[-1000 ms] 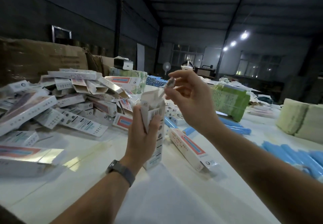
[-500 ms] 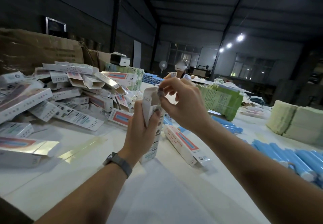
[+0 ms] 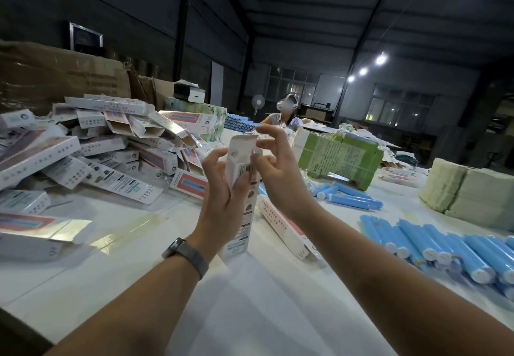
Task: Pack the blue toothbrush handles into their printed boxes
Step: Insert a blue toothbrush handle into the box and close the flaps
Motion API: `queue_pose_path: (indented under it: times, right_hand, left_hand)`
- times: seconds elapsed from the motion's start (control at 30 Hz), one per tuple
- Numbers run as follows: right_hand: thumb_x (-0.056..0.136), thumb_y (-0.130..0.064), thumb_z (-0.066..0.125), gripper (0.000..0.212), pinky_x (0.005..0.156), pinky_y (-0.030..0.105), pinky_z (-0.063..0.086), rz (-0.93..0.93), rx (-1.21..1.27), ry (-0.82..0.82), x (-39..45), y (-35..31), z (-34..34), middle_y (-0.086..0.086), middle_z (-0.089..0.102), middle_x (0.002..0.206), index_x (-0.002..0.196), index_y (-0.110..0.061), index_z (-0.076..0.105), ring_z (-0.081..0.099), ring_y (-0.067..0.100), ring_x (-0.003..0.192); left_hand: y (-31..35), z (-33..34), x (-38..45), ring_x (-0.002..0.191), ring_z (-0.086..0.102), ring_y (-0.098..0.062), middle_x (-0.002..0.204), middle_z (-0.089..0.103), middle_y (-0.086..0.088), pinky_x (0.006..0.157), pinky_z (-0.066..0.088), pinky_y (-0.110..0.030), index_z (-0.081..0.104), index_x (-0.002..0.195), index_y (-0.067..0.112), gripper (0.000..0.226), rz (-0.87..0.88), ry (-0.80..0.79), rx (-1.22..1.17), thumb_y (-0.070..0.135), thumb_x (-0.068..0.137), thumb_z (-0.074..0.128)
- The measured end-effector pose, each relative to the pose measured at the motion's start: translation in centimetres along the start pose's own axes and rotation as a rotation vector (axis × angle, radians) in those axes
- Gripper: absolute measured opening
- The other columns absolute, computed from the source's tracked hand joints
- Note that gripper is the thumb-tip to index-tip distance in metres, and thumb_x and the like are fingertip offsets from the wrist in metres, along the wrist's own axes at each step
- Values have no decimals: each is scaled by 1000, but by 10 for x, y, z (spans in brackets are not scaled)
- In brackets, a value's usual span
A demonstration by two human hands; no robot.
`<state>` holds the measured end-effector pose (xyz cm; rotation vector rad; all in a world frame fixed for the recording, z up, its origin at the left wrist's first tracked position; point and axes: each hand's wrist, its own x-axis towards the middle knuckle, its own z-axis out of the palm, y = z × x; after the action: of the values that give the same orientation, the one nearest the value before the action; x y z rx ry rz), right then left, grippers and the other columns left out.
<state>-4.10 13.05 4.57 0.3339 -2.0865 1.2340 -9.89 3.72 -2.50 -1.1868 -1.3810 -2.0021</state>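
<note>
I hold a tall white printed box [image 3: 241,189] upright above the table, its top flap standing open. My left hand [image 3: 222,197] grips the box around its upper half. My right hand [image 3: 274,166] is at the open top, thumb and fingers pinching the flap edge. Whatever is inside the box is hidden. Several blue toothbrush handles [image 3: 445,247] lie in a row at the right, and a few more blue handles [image 3: 347,197] lie further back. Another printed box [image 3: 281,227] lies flat just behind my hands.
A heap of printed boxes [image 3: 105,155] covers the left of the white table [image 3: 250,314]. A green carton [image 3: 339,158] and stacks of pale folded paper [image 3: 470,191] stand at the right. A person sits at the far end. Brown cardboard [image 3: 55,77] backs the heap.
My right hand came down from above the box, where it held a small shiny part, to the box's top flap. The box and left hand stayed about where they were.
</note>
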Motion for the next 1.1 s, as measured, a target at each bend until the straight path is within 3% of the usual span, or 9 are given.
queue_pose_path:
  times: [0.1,0.3,0.47,0.6,0.73,0.83,0.93,1.1]
  right_hand:
    - [96,-21,47,22,67,24,54,122,259,35,-6,9,12,5,67,100,115,-32,48,69,12,81]
    - [102,-23,46,15,66,29,55,221,395,148,-10,18,18,24,66,107,117,-26,46,68,19,81]
    - [103,-26,46,10,71,35,55,190,384,191,-9,21,22,5,67,91,113,-27,45,66,18,81]
    - [103,-27,48,4,76,41,55,156,391,192,-10,23,25,7,64,96,105,-30,47,66,21,85]
    - [101,-23,51,8,68,33,54,96,309,201,-11,26,24,4,63,91,94,-27,52,64,17,81]
    - [100,-15,53,11,64,18,50,41,252,225,-12,30,22,-15,63,81,91,-21,53,61,0,74]
    - [101,-11,52,15,62,12,47,7,244,208,-12,30,20,-22,61,74,87,-18,52,58,-5,68]
    - [100,-15,53,17,63,19,49,-16,212,179,-12,30,19,-18,59,74,85,-21,52,57,1,68]
  left_hand:
    - [-1,1,1,98,68,-10,117,56,1,74,55,-20,27,127,34,33,55,23,26,25,103,47]
    - [-4,0,0,95,69,-12,112,63,-1,70,58,-25,37,119,37,17,35,-4,82,32,104,43]
    - [-5,0,2,92,70,-9,104,67,13,69,55,-19,40,117,35,13,-7,15,76,31,105,44]
    - [-3,1,4,99,69,-11,109,66,14,75,55,-20,39,115,36,12,-15,9,57,30,105,41]
    - [0,0,5,92,68,-14,105,64,10,76,59,-35,39,114,34,11,-27,7,64,29,105,41]
    - [1,0,5,94,67,-19,106,63,5,78,59,-43,39,114,34,11,-30,1,61,29,104,40]
    - [3,-1,5,91,68,-22,108,65,1,75,60,-44,39,113,36,12,-47,-3,23,27,105,40]
    - [4,-1,4,88,68,-19,108,64,2,71,58,-33,39,114,31,13,-34,-29,-8,20,107,39]
